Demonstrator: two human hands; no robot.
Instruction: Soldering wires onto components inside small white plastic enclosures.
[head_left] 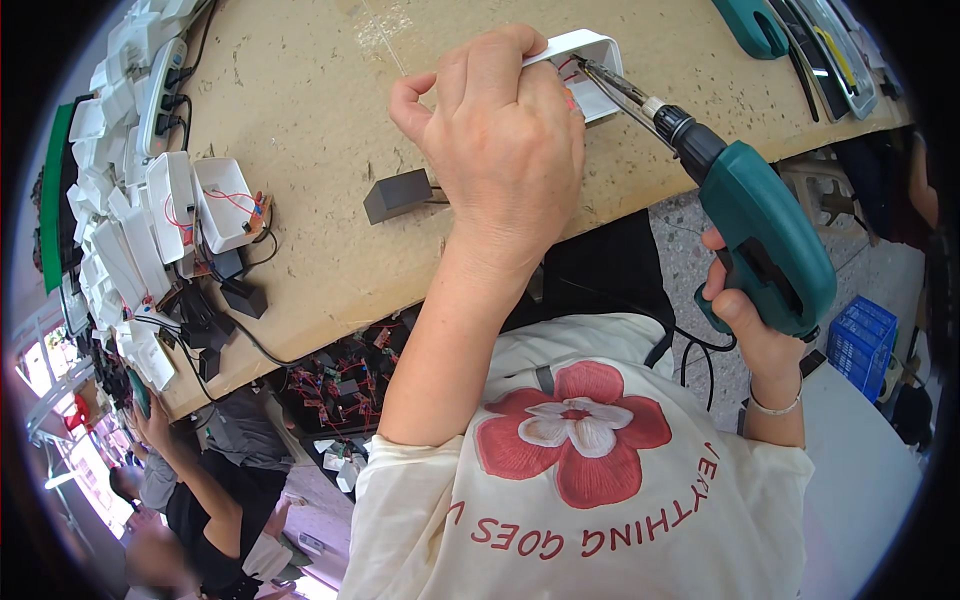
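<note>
My left hand (500,140) is closed on a white plastic housing (590,42) near the table's far side, its fingers hiding much of the housing. A bit of red wire shows inside the housing. In my right hand (745,315) is a green soldering gun (765,225), gripped by its handle with fingers round the trigger area. Its thin metal tip reaches into the open housing, beside the wire; whether it touches is too small to tell. A small black box (398,195) lies left of my left wrist, its cable running under that hand.
White housings (115,240) crowd the table's left side, with open ones (228,203) showing red wires. A power strip (163,100) lies among them. At the far right sit a green tool (752,28) and a tray (835,60). A co-worker's hand (150,425) works lower left. A blue crate (860,348) stands right.
</note>
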